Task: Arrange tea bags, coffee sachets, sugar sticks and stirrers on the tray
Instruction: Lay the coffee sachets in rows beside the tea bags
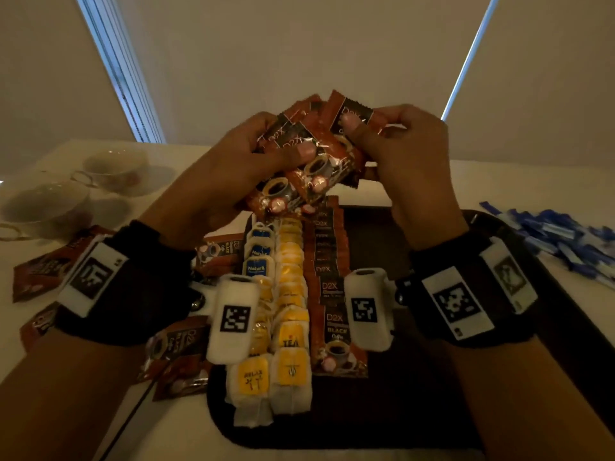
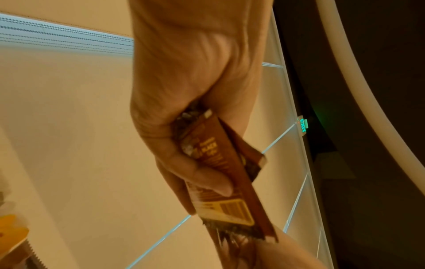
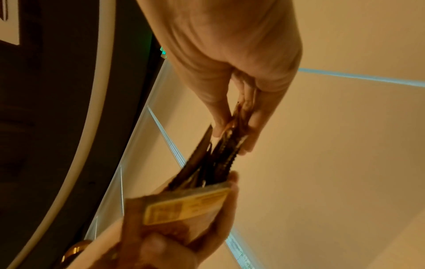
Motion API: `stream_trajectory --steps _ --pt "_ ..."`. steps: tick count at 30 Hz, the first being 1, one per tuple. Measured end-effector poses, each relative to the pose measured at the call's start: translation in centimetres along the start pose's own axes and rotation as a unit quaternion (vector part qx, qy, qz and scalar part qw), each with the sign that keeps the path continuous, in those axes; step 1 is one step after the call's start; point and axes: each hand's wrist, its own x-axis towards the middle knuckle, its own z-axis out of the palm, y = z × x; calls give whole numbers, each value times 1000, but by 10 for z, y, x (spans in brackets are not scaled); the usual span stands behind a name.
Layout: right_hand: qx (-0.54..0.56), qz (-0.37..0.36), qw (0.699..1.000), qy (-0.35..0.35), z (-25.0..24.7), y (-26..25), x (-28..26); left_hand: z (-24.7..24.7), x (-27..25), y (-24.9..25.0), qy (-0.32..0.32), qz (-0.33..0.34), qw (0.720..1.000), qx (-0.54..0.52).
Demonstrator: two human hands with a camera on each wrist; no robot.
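While both hands are raised above the tray, the left hand clasps a fanned bunch of coffee sachets, thumb pressed on the top packet, and the right hand pinches the outermost sachet at the bunch's right edge, thumb on its printed face. Both wrist views show fingers curled round the brown foil, its barcoded backs turned toward the cameras.

Below, the dark tray already carries two rows of tea bags and, touching them on the right, an overlapped column of coffee sachets. More sachets lie loose on the counter left of the tray; blue sugar sticks are heaped to its right, and two cups stand at far left. No stirrers can be made out.

Judged from this, the step is peeling one sachet off the bunch to extend the column. It would go best if the right hand slid a single packet sideways while the left kept the rest squeezed, the slick foil being prone to spill. Laying it label-up, overlapping the column's last packet evenly, would keep the row straight.
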Motion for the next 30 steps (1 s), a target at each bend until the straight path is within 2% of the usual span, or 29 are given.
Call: stream_trajectory --steps 2,5,10,16,21,25,30 --pt "8 1 1000 2 2 0 -1 0 0 0 9 -2 1000 -18" --pt "15 2 999 -38 7 1 -4 -2 1 -1 36 6 998 -43" --pt "65 54 991 -102 2 -1 -5 -8 3 -2 57 15 997 -46" --pt "102 60 993 -9 -5 -2 1 -5 6 -6 68 8 995 -75" --pt "114 84 990 2 -18 -7 5 -9 7 -4 102 13 990 -94" --pt "54 127 990 -14 -48 -19 15 -19 7 1 144 18 984 -104" --pt "-109 183 976 -42 -78 -18 18 -30 5 8 163 33 981 -100"
